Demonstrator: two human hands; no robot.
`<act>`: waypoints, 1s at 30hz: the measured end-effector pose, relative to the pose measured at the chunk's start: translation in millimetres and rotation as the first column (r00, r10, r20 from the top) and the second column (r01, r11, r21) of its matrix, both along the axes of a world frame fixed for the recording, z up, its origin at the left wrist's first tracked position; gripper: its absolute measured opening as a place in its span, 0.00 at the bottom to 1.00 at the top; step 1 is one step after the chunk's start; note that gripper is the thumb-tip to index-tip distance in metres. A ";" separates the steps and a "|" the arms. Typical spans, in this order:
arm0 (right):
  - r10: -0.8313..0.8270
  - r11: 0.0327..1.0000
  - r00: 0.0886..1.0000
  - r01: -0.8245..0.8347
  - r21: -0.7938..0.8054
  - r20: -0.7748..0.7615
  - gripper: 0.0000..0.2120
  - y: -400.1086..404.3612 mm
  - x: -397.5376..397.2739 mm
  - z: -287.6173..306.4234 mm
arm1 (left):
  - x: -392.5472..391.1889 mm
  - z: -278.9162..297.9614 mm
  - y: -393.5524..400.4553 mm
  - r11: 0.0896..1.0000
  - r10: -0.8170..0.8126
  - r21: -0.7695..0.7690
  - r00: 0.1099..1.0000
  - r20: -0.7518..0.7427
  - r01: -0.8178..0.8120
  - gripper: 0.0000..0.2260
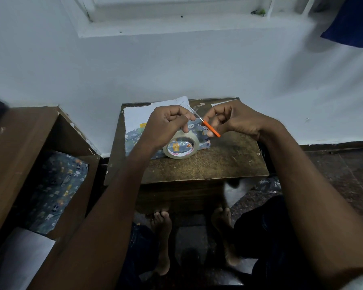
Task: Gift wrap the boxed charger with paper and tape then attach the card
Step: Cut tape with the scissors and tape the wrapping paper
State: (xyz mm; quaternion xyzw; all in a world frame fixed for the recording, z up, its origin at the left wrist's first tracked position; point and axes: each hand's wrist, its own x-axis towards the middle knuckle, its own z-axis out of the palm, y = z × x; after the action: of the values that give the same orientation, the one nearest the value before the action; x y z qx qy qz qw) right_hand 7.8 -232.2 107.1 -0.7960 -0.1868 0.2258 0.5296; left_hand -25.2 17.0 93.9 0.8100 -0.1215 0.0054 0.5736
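At the centre of the frame, both hands meet above a small brown table [208, 164]. The left hand [166, 124] has its fingers curled, pinching what appears to be the free end of a strip drawn up from the tape roll [181, 147], which stands tilted on the table just below it. The right hand [228, 120] grips a pair of scissors [205, 122] by the orange handles, the thin blades pointing up and left towards the left hand's fingertips.

Behind the roll, partly hidden by the hands, lies the parcel [134, 141], covered in blue patterned paper; a white sheet [138, 116] lies under it at the back of the table. Whether every seam is closed cannot be told from here.

The tape strip is light, limp and sticky, so it will likely curl onto itself; it is best held taut by its very end. The roll is light and stiff and may roll or tip, so steadying it by the rim would help. The parcel should feel light and rigid, but its paper is thin and creases or tears easily; flat faces and edges look like the safest places to press. At the left of the frame, more blue patterned paper [57, 189] sits in an open wooden compartment [19, 143].
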 end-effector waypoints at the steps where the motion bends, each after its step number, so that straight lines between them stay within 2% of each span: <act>1: 0.001 1.000 1.000 -0.001 -0.004 0.006 0.15 -0.4 0.2 0.3 | 0.0 -0.1 0.3 1.000 0.000 0.004 1.000 -0.002 0.000 0.08; 6: -0.050 0.998 0.995 0.054 -0.042 0.081 0.13 -2.0 -1.5 2.2 | 0.8 -0.9 1.6 0.998 0.037 0.041 0.999 -0.014 -0.037 0.09; 10: -0.083 0.951 0.957 0.159 -0.264 0.278 0.11 0.0 -3.9 -1.4 | 2.7 -2.5 2.5 0.979 0.197 0.067 0.980 -0.040 -0.194 0.09; 14: -0.094 0.896 0.928 0.237 -0.376 0.361 0.11 -1.4 -5.7 -2.1 | 6.7 -5.8 6.3 0.974 0.228 0.036 0.967 -0.112 -0.226 0.08; 18: -0.149 0.878 0.872 0.333 -0.343 0.466 0.13 8.1 -7.1 -1.4 | 4.9 -8.1 0.7 0.975 0.218 -0.014 0.962 -0.162 -0.223 0.04; 23: -0.253 0.887 0.847 0.396 -0.238 0.467 0.14 29.5 -11.0 -3.2 | 5.4 -9.3 -9.0 0.970 0.198 -0.089 0.946 -0.255 -0.226 0.14; 30: -0.218 0.887 0.833 0.386 -0.253 0.508 0.13 52.2 -17.0 -8.4 | 3.2 -12.6 -19.2 0.934 0.230 -0.196 0.925 -0.302 -0.297 0.15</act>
State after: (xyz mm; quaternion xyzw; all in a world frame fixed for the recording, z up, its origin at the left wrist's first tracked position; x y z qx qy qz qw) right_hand -9.2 -180.0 98.7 -0.9262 -0.1357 -0.0306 0.3506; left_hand -22.0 -2.2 81.3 0.7370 0.0714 -0.0146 0.6719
